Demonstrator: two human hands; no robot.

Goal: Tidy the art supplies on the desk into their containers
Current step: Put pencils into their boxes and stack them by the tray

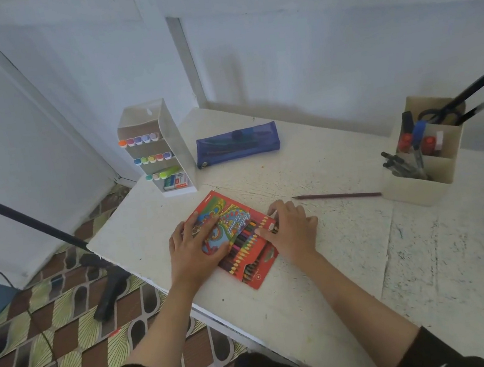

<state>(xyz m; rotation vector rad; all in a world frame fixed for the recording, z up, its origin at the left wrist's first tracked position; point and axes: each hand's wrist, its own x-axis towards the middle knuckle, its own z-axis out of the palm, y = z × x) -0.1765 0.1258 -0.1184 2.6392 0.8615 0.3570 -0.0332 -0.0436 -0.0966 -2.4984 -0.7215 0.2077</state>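
Pencil box (252, 259) lies under flat left hand (195, 248), right hand (290, 229) pinching its right edge.

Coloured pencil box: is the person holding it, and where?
Yes. The left hand lies flat on the coloured pencil box, pressing its patterned flap down. The right hand grips the box's right edge, thumb on top, fingers curled over it.

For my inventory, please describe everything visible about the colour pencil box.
The colour pencil box is a flat red cardboard pack with a multicoloured flap, lying askew on the desk, near its left edge. Pencils show below the flap. The left hand presses on the flap; the right hand holds its right edge with curled fingers.
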